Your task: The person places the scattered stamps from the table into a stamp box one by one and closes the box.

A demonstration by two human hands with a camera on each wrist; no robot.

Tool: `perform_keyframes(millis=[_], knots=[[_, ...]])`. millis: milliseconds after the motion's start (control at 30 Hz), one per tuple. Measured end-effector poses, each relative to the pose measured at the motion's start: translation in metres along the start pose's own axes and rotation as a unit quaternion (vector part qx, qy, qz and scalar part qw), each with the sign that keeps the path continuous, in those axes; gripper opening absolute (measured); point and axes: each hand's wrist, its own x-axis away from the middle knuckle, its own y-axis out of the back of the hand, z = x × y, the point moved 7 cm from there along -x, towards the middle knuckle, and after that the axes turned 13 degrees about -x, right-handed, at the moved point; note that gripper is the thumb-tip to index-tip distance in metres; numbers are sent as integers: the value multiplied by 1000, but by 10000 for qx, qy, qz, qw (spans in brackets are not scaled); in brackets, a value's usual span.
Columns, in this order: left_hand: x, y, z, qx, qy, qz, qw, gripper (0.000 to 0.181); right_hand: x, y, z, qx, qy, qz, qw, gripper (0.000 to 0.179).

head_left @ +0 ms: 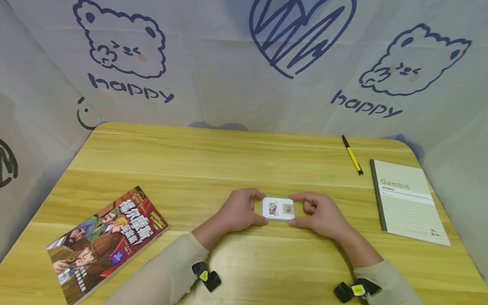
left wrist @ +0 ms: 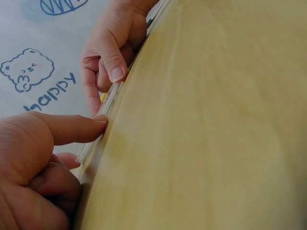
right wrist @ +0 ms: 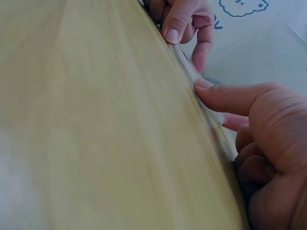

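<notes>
A small flat clear plastic case (head_left: 278, 208) with a white face lies low over the middle front of the table. A colourful figure is printed on its left part, and a tan square with a blue mark sits on its right. My left hand (head_left: 242, 210) pinches the left end, thumb at the near corner and index finger at the far one. At the opposite end my right hand (head_left: 319, 214) pinches it in the same way. Both wrist views see the case edge-on, close to the wood, with the other fingers curled in.
A comic-style book (head_left: 108, 245) lies at the left of the wooden table (head_left: 213, 161). On the right are a Gambit notebook (head_left: 409, 203) and a yellow-and-black pen (head_left: 352, 155). White cloth (head_left: 213, 63) with drawings hangs behind and at the sides.
</notes>
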Motion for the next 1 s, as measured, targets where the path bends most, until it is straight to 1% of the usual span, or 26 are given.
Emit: perform_keyframes(millis=[167,333,433,567,867,1000], knots=[[-1,-1,0,114,82,9,9999,60,0,0,0,36,-27,-41,10000,55],[-1,0,1,138,242,30,9996,62,0,-2,4,44,-51,-48,10000,54],[-2,0,1,138,261,23,9996,63,0,-2,5,56,-45,-61,10000,54],[-2,-1,2,113,222,39,9997,63,-1,-1,5,25,-42,-22,10000,55],[-1,-1,3,189,105,116,9997,64,-3,0,0,-179,-59,248,9995,54],[-2,-2,3,161,44,196,9997,62,-2,1,0,-180,-73,266,9995,53]])
